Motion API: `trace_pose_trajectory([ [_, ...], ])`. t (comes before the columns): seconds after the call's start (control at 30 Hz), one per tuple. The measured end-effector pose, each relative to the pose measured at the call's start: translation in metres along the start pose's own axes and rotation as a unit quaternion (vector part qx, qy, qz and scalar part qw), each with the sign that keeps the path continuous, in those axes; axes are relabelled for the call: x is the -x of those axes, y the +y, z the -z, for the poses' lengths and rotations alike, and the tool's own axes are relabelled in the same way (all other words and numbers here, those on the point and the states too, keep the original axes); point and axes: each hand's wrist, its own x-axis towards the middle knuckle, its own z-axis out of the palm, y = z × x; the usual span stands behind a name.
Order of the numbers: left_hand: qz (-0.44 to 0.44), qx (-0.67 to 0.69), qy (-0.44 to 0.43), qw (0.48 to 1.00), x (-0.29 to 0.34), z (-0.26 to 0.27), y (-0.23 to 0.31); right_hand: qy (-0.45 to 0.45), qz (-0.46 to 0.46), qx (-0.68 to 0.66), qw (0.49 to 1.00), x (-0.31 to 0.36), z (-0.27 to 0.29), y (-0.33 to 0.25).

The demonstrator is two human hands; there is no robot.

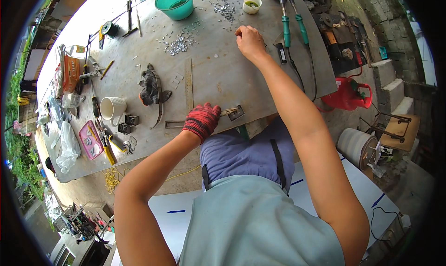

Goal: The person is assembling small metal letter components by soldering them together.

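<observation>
The dark metal bracket (pixel 237 113) lies at the table's (pixel 260 91) near edge, its long axis roughly along that edge. Left of it, the gloved left hand (pixel 203 121) has curled fingers; I cannot tell whether they grip anything. The right hand (pixel 251 42), fingers bent, contents hidden, is beside green-handled corded tools (pixel 286 31). A flat metal strip (pixel 189 82) points toward the far edge.

Metalworking workshop. Left of the right hand (pixel 251 42), small loose metal pieces (pixel 179 45) lie scattered on a stained worktop (pixel 232 77); to its right, two green-handled corded tools (pixel 286 31). Left of the gloved left hand (pixel 203 122) are pliers (pixel 109 153) and a screwdriver (pixel 95 106); well to its right, a red gas cylinder (pixel 338 96) near concrete steps (pixel 395 90).
</observation>
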Motion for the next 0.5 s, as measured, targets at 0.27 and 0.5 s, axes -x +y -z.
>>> trace_pose_trajectory([
  [0.27, 0.006, 0.011, 0.0, 1.0, 0.0, -0.001, 0.0, -0.085, 0.07, -0.014, 0.994, -0.004, -0.038, -0.044],
  [0.5, 0.006, 0.01, -0.01, 1.0, -0.001, 0.001, 0.001, -0.095, 0.077, -0.026, 0.992, -0.015, -0.064, -0.08],
])
